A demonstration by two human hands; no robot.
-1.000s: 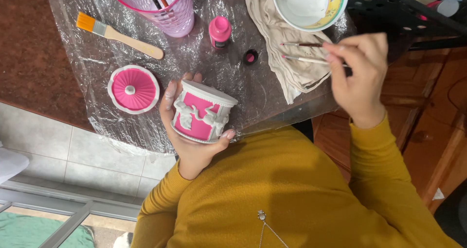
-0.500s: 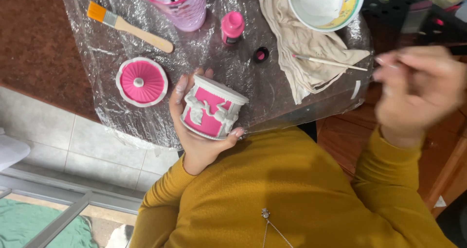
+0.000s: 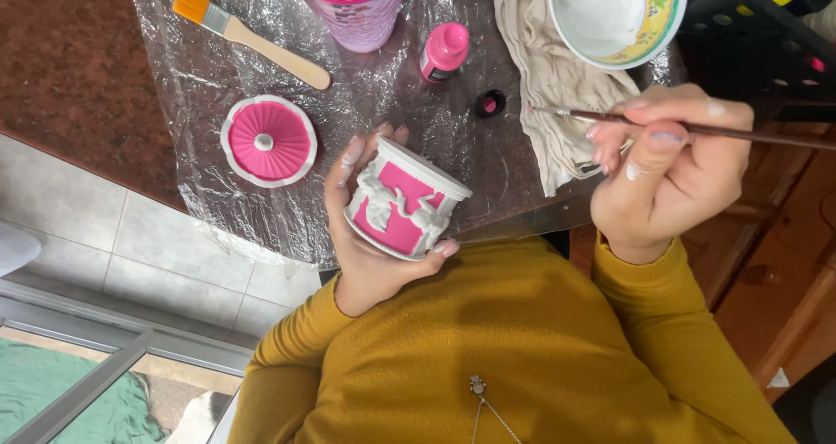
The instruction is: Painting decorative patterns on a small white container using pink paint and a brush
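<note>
So the whole setup sits on a dark reddish-brown speckled stone table (image 3: 70, 70) with a crinkly clear plastic sheet (image 3: 209, 183) spread over it. On the plastic, a round pink-and-white ceramic lid (image 3: 267, 140) lies at 9 o'clock, a flat wooden-handled brush with orange bristles (image 3: 248, 35) at 11, a pink translucent cup (image 3: 353, 13) and a small pink paint bottle (image 3: 444, 50) around 12, with a little black cap (image 3: 489, 104) just beside the bottle. A crumpled beige cloth (image 3: 544, 96) lies at 1 o'clock with a white bowl with a yellow patterned rim (image 3: 618, 17) on top of it.

Flat orange-bristled wooden brush (image 3: 252, 37) far left, round pink-and-white ribbed lid (image 3: 267, 140) near it, small pink paint bottle (image 3: 444, 50), beige cloth (image 3: 547, 78), white bowl (image 3: 615, 17) far right.
</note>
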